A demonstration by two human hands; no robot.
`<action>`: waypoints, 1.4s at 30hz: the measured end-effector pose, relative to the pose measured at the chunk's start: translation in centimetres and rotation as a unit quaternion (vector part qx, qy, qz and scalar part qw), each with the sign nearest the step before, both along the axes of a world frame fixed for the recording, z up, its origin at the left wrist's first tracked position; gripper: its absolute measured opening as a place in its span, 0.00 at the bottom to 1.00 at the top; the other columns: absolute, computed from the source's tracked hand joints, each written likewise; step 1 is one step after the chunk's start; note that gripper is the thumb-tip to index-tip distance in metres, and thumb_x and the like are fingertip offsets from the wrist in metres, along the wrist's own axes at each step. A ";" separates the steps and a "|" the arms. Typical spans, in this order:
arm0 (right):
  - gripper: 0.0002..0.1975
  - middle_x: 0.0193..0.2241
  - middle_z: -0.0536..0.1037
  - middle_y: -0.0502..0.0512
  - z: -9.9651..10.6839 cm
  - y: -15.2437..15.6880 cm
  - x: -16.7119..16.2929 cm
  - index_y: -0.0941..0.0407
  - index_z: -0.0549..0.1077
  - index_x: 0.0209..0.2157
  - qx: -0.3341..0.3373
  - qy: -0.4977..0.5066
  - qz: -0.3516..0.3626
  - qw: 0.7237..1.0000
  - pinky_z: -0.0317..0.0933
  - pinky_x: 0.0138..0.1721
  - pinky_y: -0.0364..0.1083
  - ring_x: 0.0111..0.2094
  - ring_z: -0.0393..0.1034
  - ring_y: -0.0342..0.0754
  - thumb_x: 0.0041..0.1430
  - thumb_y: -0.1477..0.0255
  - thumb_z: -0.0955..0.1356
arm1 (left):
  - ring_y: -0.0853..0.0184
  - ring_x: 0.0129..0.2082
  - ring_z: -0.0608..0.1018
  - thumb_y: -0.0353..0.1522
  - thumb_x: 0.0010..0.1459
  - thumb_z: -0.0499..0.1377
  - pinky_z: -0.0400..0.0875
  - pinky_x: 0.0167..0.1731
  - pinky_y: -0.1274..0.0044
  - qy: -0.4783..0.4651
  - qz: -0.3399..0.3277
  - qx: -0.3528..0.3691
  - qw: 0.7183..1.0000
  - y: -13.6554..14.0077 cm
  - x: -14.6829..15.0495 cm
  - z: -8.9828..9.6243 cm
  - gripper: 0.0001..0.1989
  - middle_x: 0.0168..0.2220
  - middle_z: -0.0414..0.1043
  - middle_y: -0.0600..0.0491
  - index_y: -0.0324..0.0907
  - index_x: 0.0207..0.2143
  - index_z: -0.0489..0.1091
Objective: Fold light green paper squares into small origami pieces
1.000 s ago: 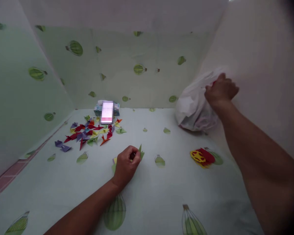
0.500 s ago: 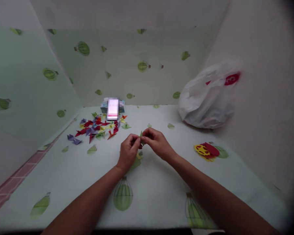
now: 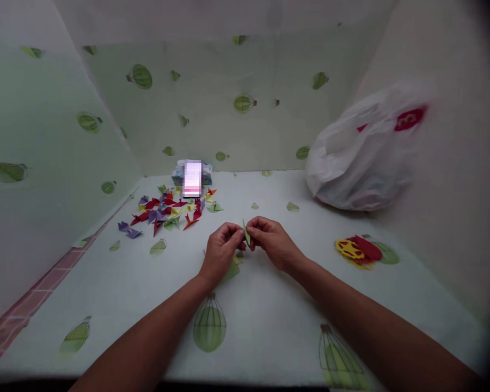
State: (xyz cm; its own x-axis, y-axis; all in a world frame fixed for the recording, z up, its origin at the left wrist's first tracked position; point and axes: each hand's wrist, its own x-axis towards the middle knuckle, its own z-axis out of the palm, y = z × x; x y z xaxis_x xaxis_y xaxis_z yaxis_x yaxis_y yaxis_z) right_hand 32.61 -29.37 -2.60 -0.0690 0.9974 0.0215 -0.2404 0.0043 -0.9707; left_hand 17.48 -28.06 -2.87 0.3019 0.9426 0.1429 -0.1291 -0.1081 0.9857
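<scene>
Both hands pinch one small folded green paper (image 3: pixel 246 231) above the middle of the table (image 3: pixel 277 326).
The left hand (image 3: pixel 221 247) and right hand (image 3: pixel 273 242) are closed on it from opposite sides, thumbs facing; a light, even pinch close to the crease should keep the thin paper from buckling. Curled fingers hide most of its folds, and the left hand partly covers the loose paper (image 3: pixel 231 270) below it. Toward the right edge lie red and yellow cutouts (image 3: pixel 351 249), overlapping too much to count. Near the far left corner, a pile of folded paper pieces (image 3: pixel 163 212) is similarly tangled; behind it, a blurred-out phone (image 3: pixel 193 178) hides part of a box (image 3: pixel 178 174). By the far right corner, the white bag's (image 3: pixel 351 163) contents cannot be made out.
</scene>
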 end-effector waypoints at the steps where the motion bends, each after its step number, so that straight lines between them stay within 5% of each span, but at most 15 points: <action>1: 0.12 0.19 0.71 0.46 0.0 0.0 0.1 0.57 0.70 0.28 -0.003 0.012 0.006 1.000 0.58 0.26 0.43 0.21 0.65 0.41 0.52 0.64 0.73 | 0.72 0.25 0.74 0.38 0.57 0.62 0.70 0.30 0.78 -0.006 -0.004 -0.005 1.000 -0.1 0.1 0.0 0.11 0.25 0.70 0.57 0.39 0.33 0.69; 25: 0.15 0.19 0.69 0.44 0.2 -0.1 -0.1 0.57 0.68 0.29 0.009 0.050 0.020 0.999 0.55 0.26 0.42 0.20 0.62 0.39 0.51 0.62 0.74 | 0.72 0.26 0.73 0.39 0.62 0.58 0.70 0.31 0.77 -0.021 -0.035 -0.010 0.999 -0.6 0.4 0.2 0.11 0.28 0.72 0.54 0.39 0.34 0.68; 30: 0.13 0.23 0.68 0.46 0.3 -0.1 0.0 0.55 0.67 0.31 0.065 -0.088 -0.029 0.994 0.57 0.29 0.44 0.25 0.62 0.42 0.56 0.61 0.70 | 0.71 0.24 0.71 0.36 0.60 0.58 0.67 0.28 0.78 0.072 0.048 0.048 0.995 -0.6 0.2 0.5 0.09 0.24 0.68 0.57 0.40 0.31 0.68; 37: 0.12 0.27 0.65 0.48 1.3 -1.8 -0.9 0.54 0.64 0.31 0.221 -0.316 -0.160 0.909 0.55 0.30 0.45 0.28 0.59 0.44 0.57 0.64 0.71 | 0.70 0.28 0.70 0.36 0.61 0.60 0.65 0.30 0.78 0.142 0.127 0.199 0.961 -0.9 -0.2 0.7 0.09 0.28 0.67 0.55 0.42 0.29 0.68; 42: 0.10 0.26 0.69 0.49 1.8 -2.2 -1.2 0.54 0.65 0.30 0.198 -0.289 -0.128 0.928 0.57 0.30 0.45 0.27 0.62 0.44 0.62 0.66 0.67 | 0.70 0.28 0.72 0.34 0.62 0.58 0.67 0.32 0.77 0.147 0.126 0.239 0.951 -1.0 -0.2 0.7 0.06 0.29 0.69 0.55 0.42 0.31 0.69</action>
State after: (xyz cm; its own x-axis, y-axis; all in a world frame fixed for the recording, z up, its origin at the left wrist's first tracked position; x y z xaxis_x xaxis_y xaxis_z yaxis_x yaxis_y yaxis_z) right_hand 31.37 -31.58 -0.76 0.0555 0.9044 0.4230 0.3771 0.3733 -0.8476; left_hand 17.28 -29.06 -2.14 0.1676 0.8386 0.5183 0.2342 -0.5446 0.8054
